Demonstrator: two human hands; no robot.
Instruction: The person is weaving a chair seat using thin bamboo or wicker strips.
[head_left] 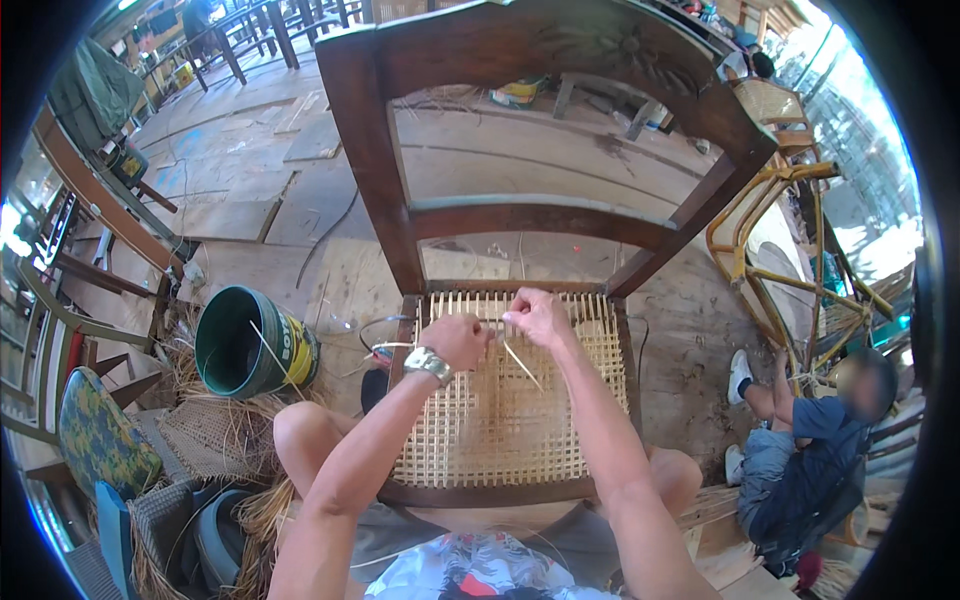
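A dark wooden chair (400,235) stands in front of me, its carved backrest on the far side. Its seat is an open weave of pale cane (440,440), brownish in the middle. Over the far part of the weave, my left hand (458,342), with a watch (428,367) on its wrist, is closed in a pinch. Close beside it, my right hand (540,317) is pinched too, thumb and forefinger together. A loose cane strip (523,367) slants down from between the two hands toward the near right. The exact grip at the fingertips is hard to make out.
A dark green bucket (240,345) stands left of the chair, a strip hanging over its rim. Cane scraps (265,510) and a camouflage-patterned cushion (105,430) lie at the lower left. Another person (815,450) sits at the right by a rattan frame (745,240).
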